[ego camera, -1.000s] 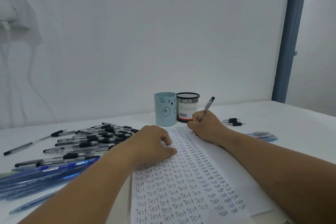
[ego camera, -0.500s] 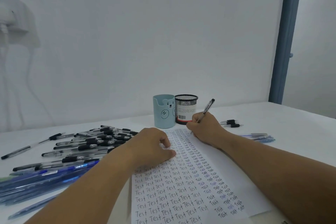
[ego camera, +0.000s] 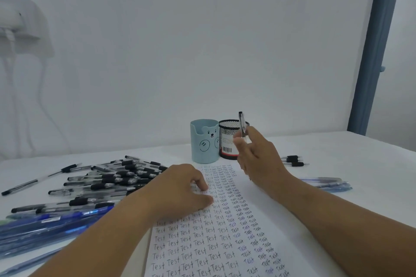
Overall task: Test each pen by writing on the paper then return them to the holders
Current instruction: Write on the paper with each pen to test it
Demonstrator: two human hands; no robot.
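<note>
My right hand (ego camera: 256, 155) is raised off the paper (ego camera: 281, 220) and pinches a clear black-tipped pen (ego camera: 242, 123) upright, just in front of the black mesh holder (ego camera: 228, 139). A light blue bear-face holder (ego camera: 203, 141) stands to the left of the mesh one. My left hand (ego camera: 182, 189) rests on the paper's left part, fingers curled against the sheet. The paper is covered with rows of the word "Test".
A heap of black-grip pens (ego camera: 108, 177) lies on the white table at the left, with blue pens (ego camera: 49, 225) nearer the front. Two black pens (ego camera: 292, 161) and a few blue pens (ego camera: 326, 183) lie at the right. A blue post (ego camera: 371, 56) stands at the far right.
My right hand has lifted from the top of the paper and swung the pen upright toward the mesh holder. The left hand stays on the paper.
</note>
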